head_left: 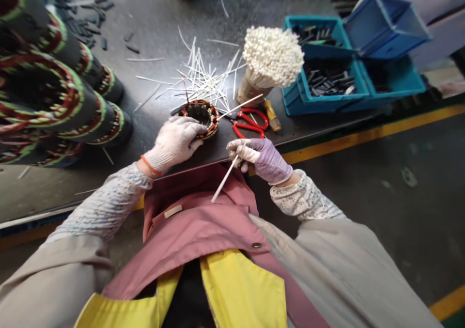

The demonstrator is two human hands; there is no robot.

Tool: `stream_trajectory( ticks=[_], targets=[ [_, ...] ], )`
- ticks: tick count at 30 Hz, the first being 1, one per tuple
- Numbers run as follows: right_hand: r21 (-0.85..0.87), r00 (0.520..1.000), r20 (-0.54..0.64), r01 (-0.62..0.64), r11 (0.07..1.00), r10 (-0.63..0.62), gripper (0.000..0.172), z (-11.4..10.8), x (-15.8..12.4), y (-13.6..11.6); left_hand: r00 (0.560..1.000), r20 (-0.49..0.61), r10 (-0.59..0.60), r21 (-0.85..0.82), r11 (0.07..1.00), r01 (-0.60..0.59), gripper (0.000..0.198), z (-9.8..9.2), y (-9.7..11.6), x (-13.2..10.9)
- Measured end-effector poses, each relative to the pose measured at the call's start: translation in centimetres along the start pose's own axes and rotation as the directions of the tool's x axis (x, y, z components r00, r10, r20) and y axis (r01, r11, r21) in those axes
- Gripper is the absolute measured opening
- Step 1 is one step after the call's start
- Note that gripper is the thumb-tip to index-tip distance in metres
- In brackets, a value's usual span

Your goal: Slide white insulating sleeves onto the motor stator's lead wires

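Right of the wound ring (215, 119), right hand (263, 157) pinched a white stick (224, 181), long axis slanting bodyward; left hand (175, 140) clasped ring's near side.

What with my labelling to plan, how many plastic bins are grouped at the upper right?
4: a teal bin at back left, another at front left, a third at front right, and a darker blue bin at back right. Another may be hidden beneath it.
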State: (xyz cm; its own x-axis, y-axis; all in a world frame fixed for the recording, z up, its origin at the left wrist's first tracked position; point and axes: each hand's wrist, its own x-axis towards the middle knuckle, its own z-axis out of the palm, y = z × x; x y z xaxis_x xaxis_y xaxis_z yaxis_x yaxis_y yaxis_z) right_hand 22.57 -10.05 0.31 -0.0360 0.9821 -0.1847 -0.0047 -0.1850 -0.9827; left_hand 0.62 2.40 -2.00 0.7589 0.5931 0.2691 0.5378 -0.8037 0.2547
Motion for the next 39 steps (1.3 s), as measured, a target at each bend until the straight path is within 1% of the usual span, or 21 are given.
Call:
stream_trajectory(
  ticks=[1, 3, 7, 9, 10, 11, 12, 13, 14, 15, 16, 17, 19, 21, 24, 27, 32, 35, 37, 39],
  targets=[
    [0.055, 0.999, 0.031, -0.043, 0.998, 0.042, 0.048, 0.1, 0.2, 0.1, 1.000, 0.000, 0.001, -0.003, 1.000, -0.001, 0.033, 0.0, 0.1, 0.0],
    [0.096, 0.997, 0.041, -0.072, 0.993, 0.069, 0.046, 0.1, 0.5, 0.1, 1.000, -0.011, 0.009, -0.011, 1.000, -0.009, 0.032, 0.2, 0.1, 0.1],
    [0.078, 0.996, 0.029, -0.082, 0.994, 0.080, 0.042, 0.4, 0.3, -0.2, 1.000, -0.025, 0.012, -0.020, 1.000, -0.012, 0.032, 0.2, 0.0, 0.2],
    [0.061, 1.000, 0.008, -0.030, 0.998, 0.030, 0.040, 0.8, -0.1, -0.1, 1.000, -0.025, 0.015, -0.022, 1.000, -0.015, 0.032, 0.2, 0.0, 0.2],
    [0.032, 0.999, -0.020, 0.040, 0.999, -0.039, 0.037, 1.0, -0.5, 0.0, 1.000, -0.024, 0.017, -0.024, 1.000, -0.018, 0.032, 0.2, 0.0, 0.2],
    [-0.025, 0.988, -0.051, 0.147, 0.989, -0.148, 0.032, 1.2, -0.9, 0.3, 1.000, -0.024, 0.020, -0.026, 0.999, -0.020, 0.032, 0.2, 0.0, 0.1],
    [-0.112, 0.957, -0.071, 0.273, 0.955, -0.282, 0.026, 1.4, -1.4, 0.7, 1.000, -0.023, 0.020, -0.029, 0.999, -0.021, 0.033, 0.2, 0.1, 0.1],
    [-0.220, 0.905, -0.069, 0.397, 0.891, -0.420, 0.019, 1.5, -2.0, 1.2, 1.000, -0.023, 0.019, -0.035, 0.999, -0.020, 0.033, 0.2, 0.2, 0.1],
    [-0.330, 0.841, -0.042, 0.497, 0.802, -0.539, 0.014, 1.6, -2.5, 1.8, 1.000, -0.020, 0.016, -0.044, 0.999, -0.017, 0.033, 0.2, 0.3, 0.1],
    [-0.424, 0.783, 0.000, 0.563, 0.709, -0.622, 0.013, 1.7, -2.9, 2.5, 1.000, -0.013, 0.012, -0.054, 0.998, -0.012, 0.033, 0.2, 0.4, 0.2],
    [-0.492, 0.746, 0.048, 0.597, 0.634, -0.665, 0.014, 1.8, -3.3, 3.2, 1.000, -0.004, 0.003, -0.064, 0.998, -0.004, 0.033, 0.1, 0.4, 0.2],
    [-0.535, 0.733, 0.089, 0.606, 0.588, -0.674, 0.016, 1.9, -3.6, 3.9, 1.000, 0.007, -0.008, -0.070, 0.997, 0.008, 0.033, 0.1, 0.5, 0.3],
    [-0.566, 0.744, 0.141, 0.602, 0.564, -0.653, 0.018, 2.1, -4.0, 5.0, 0.999, 0.026, -0.031, -0.072, 0.997, 0.033, 0.034, 0.0, 0.6, 0.3],
    [-0.560, 0.765, 0.153, 0.588, 0.583, -0.625, 0.020, 2.4, -4.0, 5.7, 0.998, 0.035, -0.046, -0.067, 0.997, 0.049, 0.034, -0.1, 0.7, 0.4],
    [-0.534, 0.778, 0.148, 0.582, 0.613, -0.611, 0.021, 2.7, -3.7, 6.0, 0.998, 0.037, -0.053, -0.070, 0.996, 0.056, 0.034, -0.2, 0.7, 0.4],
    [-0.514, 0.780, 0.145, 0.585, 0.627, -0.608, 0.020, 2.9, -3.3, 6.0, 0.998, 0.032, -0.048, -0.083, 0.995, 0.051, 0.034, -0.2, 0.7, 0.3],
    [-0.462, 0.775, 0.108, 0.594, 0.659, -0.623, 0.019, 3.0, -2.9, 5.9, 1.000, 0.003, -0.027, -0.097, 0.995, 0.027, 0.034, 0.1, 0.5, 0.2],
    [-0.438, 0.770, 0.082, 0.598, 0.671, -0.632, 0.020, 3.3, -2.7, 5.8, 1.000, 0.011, -0.028, -0.097, 0.995, 0.029, 0.034, 0.1, 0.4, 0.2],
    [-0.437, 0.788, 0.045, 0.568, 0.697, -0.614, 0.018, 3.7, -1.9, 5.6, 0.999, 0.021, -0.036, -0.085, 0.996, 0.038, 0.038, 0.0, 0.4, 0.2],
    [-0.454, 0.809, -0.011, 0.520, 0.724, -0.588, 0.017, 4.2, -0.5, 5.6, 0.999, 0.015, -0.049, -0.082, 0.995, 0.050, 0.043, -0.1, 0.5, 0.0]
  ],
)
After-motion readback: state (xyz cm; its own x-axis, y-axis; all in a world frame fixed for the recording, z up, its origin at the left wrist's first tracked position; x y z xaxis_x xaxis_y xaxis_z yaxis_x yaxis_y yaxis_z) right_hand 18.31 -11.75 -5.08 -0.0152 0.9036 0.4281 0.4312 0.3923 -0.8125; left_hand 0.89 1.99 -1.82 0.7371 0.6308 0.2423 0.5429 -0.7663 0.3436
